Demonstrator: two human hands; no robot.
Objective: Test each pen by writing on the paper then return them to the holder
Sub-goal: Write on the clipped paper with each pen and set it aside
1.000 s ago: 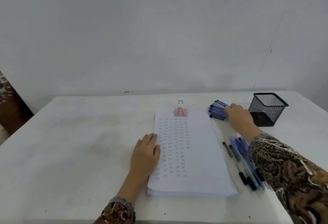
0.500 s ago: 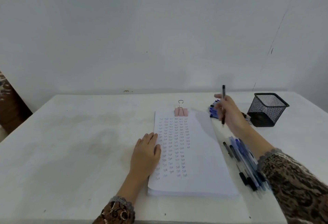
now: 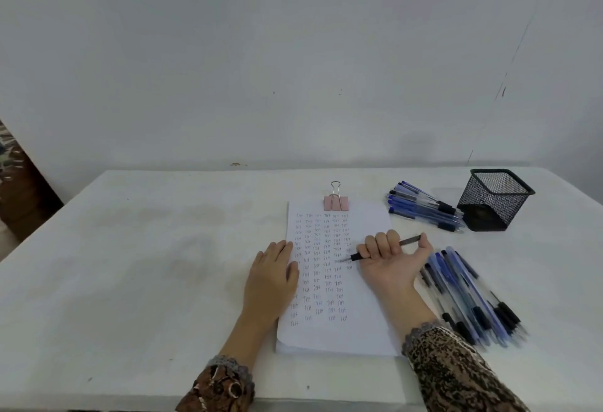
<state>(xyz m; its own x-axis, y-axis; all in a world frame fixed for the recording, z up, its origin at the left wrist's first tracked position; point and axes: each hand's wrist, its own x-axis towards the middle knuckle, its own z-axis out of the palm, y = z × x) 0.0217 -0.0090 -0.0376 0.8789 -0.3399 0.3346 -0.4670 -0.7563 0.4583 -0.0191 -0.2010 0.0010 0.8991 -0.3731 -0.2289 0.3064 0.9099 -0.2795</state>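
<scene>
The right hand (image 3: 390, 261) sits just right of centre in the frame, palm turned up, its fingers curled round a black pen (image 3: 409, 241). The pen lies almost level, its tip pointing left over the rows of small handwritten marks; whether the tip touches the sheet cannot be told. The left hand (image 3: 270, 281) lies flat with straight fingers on the left edge of the paper stack (image 3: 365, 323), holding nothing. A pink binder clip (image 3: 336, 203) grips the top edge of the stack. At the upper right of the white table (image 3: 146, 264) stands a black mesh pen holder (image 3: 494, 199), with no pens showing above its rim. A bundle of blue pens (image 3: 424, 207) lies just left of it. A second spread of blue and black pens (image 3: 466, 294) lies right of the paper, beside the right wrist.
</scene>
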